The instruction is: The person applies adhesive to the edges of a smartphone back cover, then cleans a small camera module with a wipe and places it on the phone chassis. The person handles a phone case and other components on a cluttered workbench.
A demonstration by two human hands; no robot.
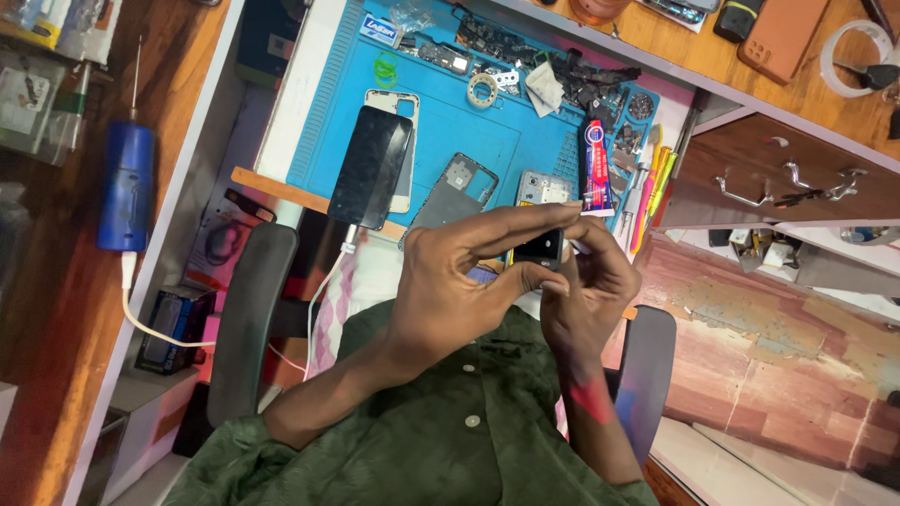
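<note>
Both forearms rise from the green shirt and meet above the lap, just short of the blue work mat (450, 131). The left hand (459, 281) is the larger shape, fingers stretched over a small dark camera-like part (539, 248), thumb under it. The right hand (586, 281) curls in, pinching the part's right edge, though its fingertips are partly hidden.
</note>
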